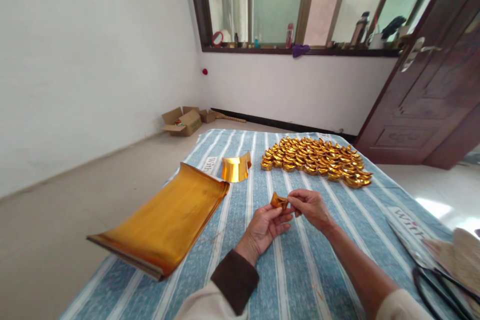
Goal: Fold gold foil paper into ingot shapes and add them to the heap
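Observation:
A small folded gold paper ingot [278, 201] is held up over the striped cloth, between my two hands. My left hand [264, 230] grips it from below and the left, thumb along its near side. With thumb and forefinger, my right hand [309, 207] pinches its right end. Beyond the hands lies a large cluster of finished-looking gold paper ingots [315, 157], packed in rows. A curled stack of small gold foil sheets [235, 169] sits left of the cluster. Nearer on the left rests a thick stack of large gold foil sheets [168, 220], its edges curling.
Large black-handled scissors [423, 265] lie on the table's right side beside a beige cloth-like item [457, 255]. The striped tablecloth [258, 280] covers the table. An open cardboard box [183, 122] stands on the floor at the back left. A dark red door [420, 95] is at the right.

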A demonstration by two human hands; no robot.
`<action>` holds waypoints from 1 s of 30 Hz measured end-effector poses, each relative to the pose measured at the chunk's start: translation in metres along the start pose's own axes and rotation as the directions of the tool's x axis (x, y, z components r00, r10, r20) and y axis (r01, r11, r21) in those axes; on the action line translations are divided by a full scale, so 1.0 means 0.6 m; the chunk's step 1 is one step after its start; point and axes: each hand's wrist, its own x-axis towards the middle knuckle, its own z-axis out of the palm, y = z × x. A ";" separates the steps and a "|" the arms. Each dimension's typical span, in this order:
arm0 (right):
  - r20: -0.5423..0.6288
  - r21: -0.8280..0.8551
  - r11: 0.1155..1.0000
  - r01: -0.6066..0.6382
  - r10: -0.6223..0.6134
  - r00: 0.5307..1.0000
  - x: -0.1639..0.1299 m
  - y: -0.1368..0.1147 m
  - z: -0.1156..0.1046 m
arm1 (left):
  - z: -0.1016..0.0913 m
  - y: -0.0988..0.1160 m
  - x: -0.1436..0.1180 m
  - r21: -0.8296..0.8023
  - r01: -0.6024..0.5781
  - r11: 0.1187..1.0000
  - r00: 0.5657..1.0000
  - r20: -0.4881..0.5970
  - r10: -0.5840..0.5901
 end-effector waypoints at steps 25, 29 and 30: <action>0.340 -0.607 0.739 0.292 -0.091 0.936 0.215 0.024 -0.060 | 0.003 0.010 0.001 -0.017 0.045 0.999 0.992 -0.120 -0.047; 0.350 -0.686 0.669 0.287 -0.042 0.936 0.245 0.041 -0.060 | 0.003 0.009 0.000 -0.015 0.050 0.999 0.992 -0.114 -0.051; 0.348 -0.701 0.655 0.283 -0.033 0.937 0.251 0.044 -0.061 | 0.003 0.009 0.000 -0.017 0.051 0.999 0.992 -0.113 -0.052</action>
